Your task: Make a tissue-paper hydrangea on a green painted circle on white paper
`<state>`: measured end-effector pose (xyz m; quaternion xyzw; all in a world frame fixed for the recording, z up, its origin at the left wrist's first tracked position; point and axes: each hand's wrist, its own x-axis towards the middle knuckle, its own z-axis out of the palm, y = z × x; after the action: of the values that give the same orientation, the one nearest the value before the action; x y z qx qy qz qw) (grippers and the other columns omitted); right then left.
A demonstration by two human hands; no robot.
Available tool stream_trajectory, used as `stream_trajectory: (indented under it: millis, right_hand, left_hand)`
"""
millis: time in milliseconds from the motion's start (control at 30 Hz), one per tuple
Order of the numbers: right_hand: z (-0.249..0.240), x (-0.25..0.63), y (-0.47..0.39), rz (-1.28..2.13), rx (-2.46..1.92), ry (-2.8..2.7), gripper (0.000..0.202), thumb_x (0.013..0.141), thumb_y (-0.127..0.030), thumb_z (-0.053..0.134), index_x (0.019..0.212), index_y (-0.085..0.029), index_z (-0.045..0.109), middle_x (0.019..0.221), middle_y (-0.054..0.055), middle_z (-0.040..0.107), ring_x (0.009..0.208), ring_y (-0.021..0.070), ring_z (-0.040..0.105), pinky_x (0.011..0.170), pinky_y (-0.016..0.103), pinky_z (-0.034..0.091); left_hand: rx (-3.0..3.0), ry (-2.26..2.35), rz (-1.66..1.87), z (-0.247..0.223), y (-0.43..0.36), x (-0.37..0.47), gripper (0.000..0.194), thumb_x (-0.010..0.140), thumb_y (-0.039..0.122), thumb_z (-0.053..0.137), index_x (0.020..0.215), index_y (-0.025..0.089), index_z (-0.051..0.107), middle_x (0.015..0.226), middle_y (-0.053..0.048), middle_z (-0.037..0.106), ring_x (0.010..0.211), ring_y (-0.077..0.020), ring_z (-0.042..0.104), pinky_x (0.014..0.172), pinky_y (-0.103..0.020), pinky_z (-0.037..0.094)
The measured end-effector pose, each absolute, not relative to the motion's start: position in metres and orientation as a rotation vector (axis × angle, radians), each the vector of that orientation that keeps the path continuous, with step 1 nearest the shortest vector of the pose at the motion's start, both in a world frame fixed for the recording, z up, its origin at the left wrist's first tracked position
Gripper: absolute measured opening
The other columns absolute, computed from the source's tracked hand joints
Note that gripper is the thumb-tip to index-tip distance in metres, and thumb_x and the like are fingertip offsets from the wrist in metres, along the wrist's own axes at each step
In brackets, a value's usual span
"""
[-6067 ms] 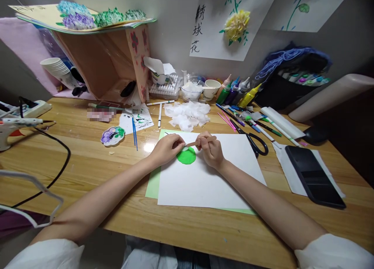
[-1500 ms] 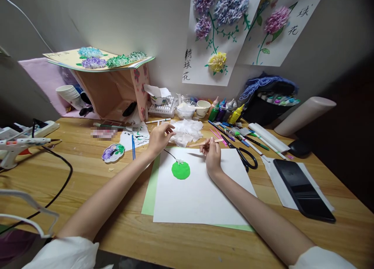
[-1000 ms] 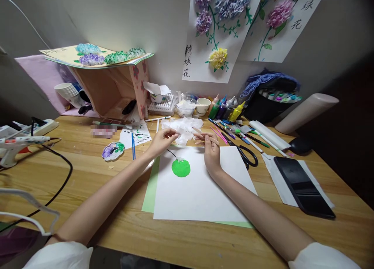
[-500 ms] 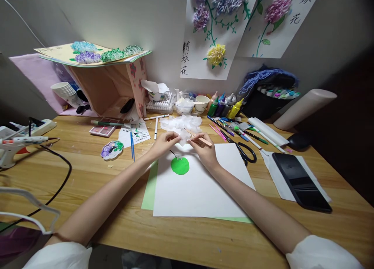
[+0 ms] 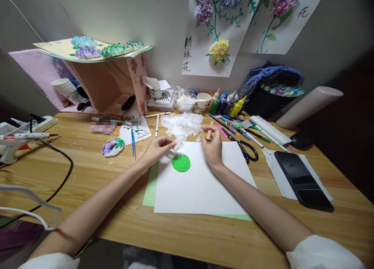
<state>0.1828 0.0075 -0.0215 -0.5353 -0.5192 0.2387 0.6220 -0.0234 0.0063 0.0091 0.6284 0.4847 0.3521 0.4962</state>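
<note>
A white sheet lies over a light green sheet, with a bright green disc on it. Small white scraps sit at the disc's upper edge. Just above the disc, my left hand pinches a small white paper piece. My right hand is at the sheet's top edge, closed around a flat wooden stick that points up. Crumpled white tissue pieces lie between and beyond the hands.
Black scissors and a phone lie to the right. Paint bottles, cups and a white bowl stand at the back. A paint palette, brushes and a glue gun with its black cable are left.
My hands have moved apart. My left hand has shifted left and down with a white piece; my right hand has moved right, and its stick has turned upright.
</note>
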Motion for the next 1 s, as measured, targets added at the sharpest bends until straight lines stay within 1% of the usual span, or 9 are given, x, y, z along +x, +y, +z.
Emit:
stream_trajectory:
  millis: [67, 133, 200, 267, 367, 467, 600, 800, 1000]
  right_hand:
    - [-0.020, 0.182, 0.006, 0.522, -1.165, -1.204, 0.018, 0.085, -0.027, 0.051, 0.101, -0.022, 0.048, 0.109, 0.008, 0.062, 0.102, 0.0187, 0.058, 0.087, 0.036, 0.046]
    - [-0.018, 0.180, 0.004, 0.501, -1.107, -1.220, 0.016, 0.089, -0.030, 0.045, 0.102, -0.022, 0.049, 0.103, 0.007, 0.063, 0.097, 0.0177, 0.060, 0.086, 0.035, 0.046]
    - [-0.018, 0.179, 0.002, 0.460, -1.059, -1.242, 0.016, 0.091, -0.032, 0.043, 0.100, -0.022, 0.052, 0.095, 0.005, 0.063, 0.087, 0.0165, 0.061, 0.081, 0.034, 0.046]
    - [-0.018, 0.178, -0.001, 0.400, -1.023, -1.282, 0.015, 0.091, -0.032, 0.043, 0.096, -0.022, 0.053, 0.088, 0.003, 0.060, 0.074, 0.0146, 0.059, 0.072, 0.031, 0.047]
    - [-0.020, 0.176, -0.009, 0.327, -0.966, -1.397, 0.012, 0.091, -0.030, 0.043, 0.090, -0.023, 0.054, 0.086, 0.003, 0.057, 0.065, 0.0134, 0.053, 0.062, 0.030, 0.043]
    - [-0.022, 0.173, -0.019, 0.355, -0.864, -1.545, 0.016, 0.092, -0.029, 0.041, 0.081, -0.023, 0.051, 0.075, 0.002, 0.054, 0.062, 0.0145, 0.049, 0.059, 0.031, 0.040]
    - [-0.024, 0.168, -0.028, 0.475, -0.761, -1.581, 0.026, 0.093, -0.032, 0.034, 0.071, -0.023, 0.044, 0.060, -0.001, 0.045, 0.055, 0.0150, 0.044, 0.056, 0.033, 0.037]
    - [-0.022, 0.166, -0.031, 0.469, -0.586, -1.757, 0.024, 0.093, -0.025, 0.032, 0.073, -0.024, 0.045, 0.061, 0.000, 0.046, 0.057, 0.0162, 0.043, 0.054, 0.032, 0.036]
    - [-0.015, 0.165, -0.030, 0.415, -0.587, -1.949, 0.022, 0.092, -0.020, 0.030, 0.077, -0.023, 0.046, 0.062, 0.001, 0.047, 0.057, 0.0159, 0.041, 0.052, 0.031, 0.036]
  left_hand:
    - [1.457, 1.108, 0.795, 0.010, -0.003, -0.027, 0.034, 0.071, 0.045, 0.065, 0.082, 0.013, 0.063, 0.077, -0.004, 0.064, 0.066, -0.0130, 0.057, 0.060, -0.024, 0.043]
    - [1.466, 1.008, 0.669, 0.013, -0.013, -0.029, 0.032, 0.071, 0.043, 0.066, 0.081, 0.013, 0.063, 0.074, -0.004, 0.064, 0.064, -0.0119, 0.056, 0.059, -0.023, 0.042]
    - [1.562, 0.899, 0.473, 0.018, -0.022, -0.030, 0.029, 0.073, 0.041, 0.065, 0.080, 0.013, 0.064, 0.073, -0.003, 0.063, 0.063, -0.0107, 0.054, 0.058, -0.022, 0.040]
    - [1.676, 0.850, 0.354, 0.020, -0.027, -0.030, 0.028, 0.075, 0.041, 0.063, 0.080, 0.013, 0.066, 0.070, -0.002, 0.062, 0.062, -0.0103, 0.052, 0.056, -0.021, 0.037]
    - [1.866, 0.985, 0.437, 0.016, -0.026, -0.030, 0.024, 0.079, 0.038, 0.058, 0.078, 0.015, 0.066, 0.070, -0.002, 0.062, 0.062, -0.0109, 0.049, 0.055, -0.022, 0.035]
    - [1.992, 1.146, 0.574, 0.009, -0.021, -0.031, 0.020, 0.081, 0.033, 0.056, 0.076, 0.016, 0.065, 0.073, -0.002, 0.062, 0.064, -0.0116, 0.050, 0.058, -0.023, 0.035]
    - [2.077, 1.176, 0.626, 0.003, -0.017, -0.033, 0.016, 0.081, 0.029, 0.055, 0.077, 0.017, 0.064, 0.074, -0.002, 0.061, 0.066, -0.0122, 0.051, 0.060, -0.024, 0.036]
    - [2.107, 1.219, 0.665, -0.001, -0.017, -0.029, 0.014, 0.081, 0.028, 0.055, 0.079, 0.017, 0.063, 0.074, -0.001, 0.061, 0.068, -0.0131, 0.050, 0.062, -0.025, 0.037]
    - [2.116, 1.239, 0.698, -0.006, -0.017, -0.027, 0.014, 0.081, 0.029, 0.056, 0.079, 0.017, 0.062, 0.073, -0.002, 0.059, 0.068, -0.0134, 0.050, 0.061, -0.025, 0.037]
